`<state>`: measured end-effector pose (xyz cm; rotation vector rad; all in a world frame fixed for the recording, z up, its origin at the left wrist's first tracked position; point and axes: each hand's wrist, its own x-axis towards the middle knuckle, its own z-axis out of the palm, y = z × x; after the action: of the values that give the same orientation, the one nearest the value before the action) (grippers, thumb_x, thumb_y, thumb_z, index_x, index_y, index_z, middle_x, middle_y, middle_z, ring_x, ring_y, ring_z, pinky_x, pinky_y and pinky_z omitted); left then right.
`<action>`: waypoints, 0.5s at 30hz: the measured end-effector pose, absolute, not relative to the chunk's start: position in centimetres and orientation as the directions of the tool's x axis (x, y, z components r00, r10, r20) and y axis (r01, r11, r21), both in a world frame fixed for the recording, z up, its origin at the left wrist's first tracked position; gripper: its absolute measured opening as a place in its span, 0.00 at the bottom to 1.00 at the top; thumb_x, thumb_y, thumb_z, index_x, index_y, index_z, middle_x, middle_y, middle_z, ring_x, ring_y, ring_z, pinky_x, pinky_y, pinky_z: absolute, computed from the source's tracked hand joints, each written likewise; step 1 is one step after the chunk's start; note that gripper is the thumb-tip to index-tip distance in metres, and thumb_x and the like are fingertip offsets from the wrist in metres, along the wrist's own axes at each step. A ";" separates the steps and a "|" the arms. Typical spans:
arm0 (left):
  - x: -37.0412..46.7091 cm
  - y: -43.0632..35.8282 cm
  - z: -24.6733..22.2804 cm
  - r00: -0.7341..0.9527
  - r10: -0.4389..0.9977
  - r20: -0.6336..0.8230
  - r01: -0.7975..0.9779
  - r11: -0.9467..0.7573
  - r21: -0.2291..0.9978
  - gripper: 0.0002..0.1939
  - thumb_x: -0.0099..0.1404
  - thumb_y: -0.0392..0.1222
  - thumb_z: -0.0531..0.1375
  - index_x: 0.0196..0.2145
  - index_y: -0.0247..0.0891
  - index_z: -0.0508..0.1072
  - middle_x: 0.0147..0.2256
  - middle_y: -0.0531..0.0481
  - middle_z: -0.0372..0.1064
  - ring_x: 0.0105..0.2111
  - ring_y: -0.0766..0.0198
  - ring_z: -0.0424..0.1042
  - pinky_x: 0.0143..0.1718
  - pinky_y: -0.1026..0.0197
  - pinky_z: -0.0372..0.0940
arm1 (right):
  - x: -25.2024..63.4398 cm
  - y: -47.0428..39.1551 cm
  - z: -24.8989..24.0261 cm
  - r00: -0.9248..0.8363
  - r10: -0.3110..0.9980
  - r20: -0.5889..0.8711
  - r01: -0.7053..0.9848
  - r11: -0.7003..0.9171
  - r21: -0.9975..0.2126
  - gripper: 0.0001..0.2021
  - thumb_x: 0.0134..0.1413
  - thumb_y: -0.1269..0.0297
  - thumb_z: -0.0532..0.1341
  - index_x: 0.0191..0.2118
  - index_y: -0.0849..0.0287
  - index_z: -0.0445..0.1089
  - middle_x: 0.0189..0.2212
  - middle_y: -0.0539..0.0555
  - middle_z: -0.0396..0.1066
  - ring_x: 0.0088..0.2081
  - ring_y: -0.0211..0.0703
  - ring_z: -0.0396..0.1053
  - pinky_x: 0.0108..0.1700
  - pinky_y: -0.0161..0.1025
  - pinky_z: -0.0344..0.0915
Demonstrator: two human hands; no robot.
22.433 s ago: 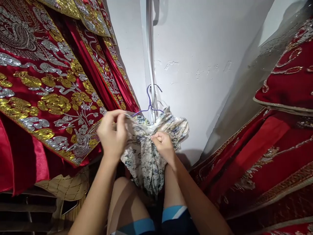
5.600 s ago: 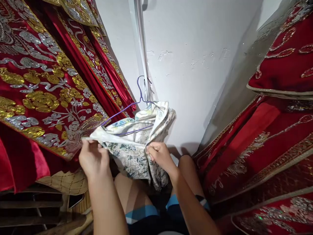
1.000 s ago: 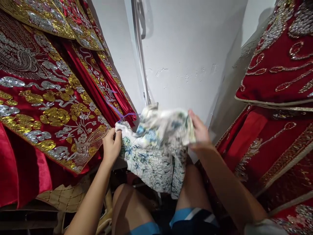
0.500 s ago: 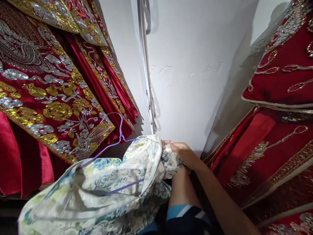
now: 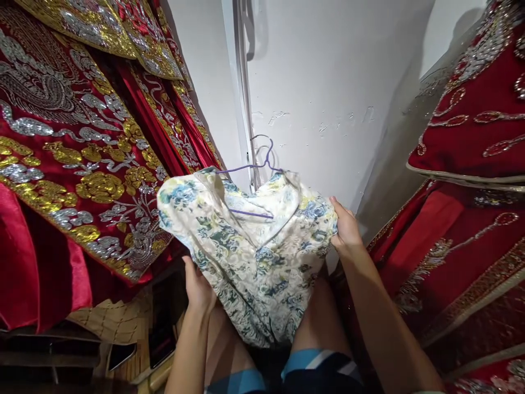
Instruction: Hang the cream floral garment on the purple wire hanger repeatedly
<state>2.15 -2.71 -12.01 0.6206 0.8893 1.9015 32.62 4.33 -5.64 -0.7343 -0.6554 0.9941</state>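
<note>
A floral garment (image 5: 283,268) in white, blue and green hangs on a thin purple hanger (image 5: 267,160), spread out above my legs. Its V-shaped neckline faces me, and the hanger's lower bar shows inside the opening. My right hand (image 5: 345,223) grips the garment's right edge near the sleeve, thumb and fingers closed on the cloth. At the left side, my left hand (image 5: 199,287) holds the other edge from below; its fingers are partly hidden behind the fabric.
Red garments with gold and silver sequins (image 5: 98,186) hang at the left, and beaded red ones (image 5: 471,137) at the right. A white wall (image 5: 311,71) stands ahead. At lower left are a woven item (image 5: 118,320) and a dark phone-like object (image 5: 122,355).
The garment and hanger have swung upright and toward the middle, front now facing me. My left hand has come into view at the left edge; my right hand has moved right and up.
</note>
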 end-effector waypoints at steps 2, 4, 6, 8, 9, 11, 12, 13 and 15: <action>2.3 -3.2 -13.7 -0.464 0.886 -0.023 -0.486 -0.232 0.843 0.33 0.49 0.69 0.67 0.41 0.37 0.78 0.38 0.45 0.78 0.48 0.47 0.75 0.50 0.51 0.71 | 32.0 4.1 -5.7 0.386 0.910 0.149 -0.453 0.328 -0.829 0.17 0.43 0.50 0.73 0.31 0.56 0.73 0.28 0.52 0.77 0.37 0.49 0.78 0.37 0.40 0.75; 2.4 -3.7 -15.9 -0.463 0.884 -0.071 -0.418 -0.147 0.897 0.31 0.46 0.62 0.72 0.40 0.35 0.77 0.38 0.45 0.78 0.47 0.49 0.76 0.51 0.53 0.69 | 31.6 3.3 -5.8 0.380 0.915 0.136 -0.423 0.302 -0.854 0.16 0.44 0.50 0.73 0.32 0.55 0.73 0.28 0.52 0.77 0.37 0.49 0.78 0.37 0.40 0.74; 2.6 -4.3 -17.9 -0.492 0.861 -0.126 -0.390 -0.089 0.917 0.30 0.45 0.57 0.74 0.41 0.35 0.76 0.40 0.44 0.78 0.47 0.51 0.76 0.52 0.53 0.68 | 31.6 2.3 -6.0 0.322 0.936 0.141 -0.427 0.277 -0.861 0.18 0.44 0.47 0.72 0.32 0.56 0.74 0.26 0.53 0.76 0.36 0.51 0.78 0.35 0.40 0.73; 3.1 -5.1 -19.2 -0.520 0.834 -0.186 -0.410 -0.052 0.911 0.29 0.45 0.54 0.74 0.42 0.36 0.75 0.41 0.44 0.78 0.48 0.50 0.76 0.53 0.52 0.67 | 32.0 1.3 -6.4 0.262 0.951 0.165 -0.433 0.269 -0.860 0.21 0.45 0.44 0.71 0.33 0.58 0.74 0.25 0.53 0.75 0.33 0.50 0.77 0.31 0.40 0.72; 3.4 -5.5 -19.5 -0.519 0.828 -0.211 -0.425 -0.036 0.904 0.28 0.46 0.53 0.74 0.42 0.36 0.75 0.41 0.43 0.78 0.48 0.50 0.75 0.54 0.51 0.67 | 32.3 0.9 -6.7 0.271 0.948 0.169 -0.424 0.275 -0.863 0.22 0.45 0.44 0.70 0.34 0.59 0.75 0.24 0.52 0.74 0.30 0.48 0.75 0.29 0.39 0.71; 4.1 -6.2 -19.7 -0.516 0.826 -0.229 -0.456 -0.037 0.889 0.26 0.47 0.53 0.72 0.41 0.37 0.76 0.40 0.43 0.78 0.49 0.48 0.75 0.53 0.50 0.68 | 32.8 0.3 -7.8 0.382 0.912 0.148 -0.385 0.302 -0.872 0.22 0.45 0.44 0.70 0.35 0.59 0.74 0.22 0.49 0.71 0.24 0.41 0.71 0.25 0.36 0.67; 4.4 -6.6 -19.7 -0.522 0.823 -0.226 -0.465 -0.052 0.884 0.26 0.47 0.53 0.72 0.40 0.37 0.76 0.40 0.43 0.78 0.49 0.47 0.75 0.53 0.49 0.68 | 32.7 0.0 -8.7 0.473 0.871 0.130 -0.364 0.327 -0.872 0.21 0.45 0.45 0.70 0.35 0.59 0.74 0.22 0.48 0.70 0.23 0.38 0.68 0.23 0.34 0.65; 4.7 -6.8 -19.6 -0.524 0.824 -0.214 -0.464 -0.065 0.883 0.26 0.47 0.54 0.71 0.40 0.37 0.76 0.40 0.43 0.78 0.49 0.46 0.75 0.54 0.49 0.68 | 32.5 -0.4 -9.9 0.575 0.811 0.108 -0.347 0.361 -0.866 0.20 0.45 0.46 0.70 0.35 0.59 0.73 0.23 0.47 0.70 0.22 0.36 0.66 0.23 0.33 0.64; 5.3 -7.1 -19.4 -0.493 0.853 -0.171 -0.423 -0.064 0.904 0.27 0.46 0.54 0.73 0.41 0.36 0.76 0.41 0.43 0.78 0.50 0.45 0.75 0.55 0.48 0.67 | 31.0 -1.4 -12.5 0.749 0.660 0.057 -0.321 0.436 -0.841 0.19 0.46 0.45 0.67 0.31 0.58 0.70 0.25 0.48 0.70 0.23 0.34 0.66 0.24 0.32 0.64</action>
<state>5.29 -7.06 -19.42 0.5206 1.2557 1.7207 31.02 -1.37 -12.48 -0.9353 -0.4095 0.6313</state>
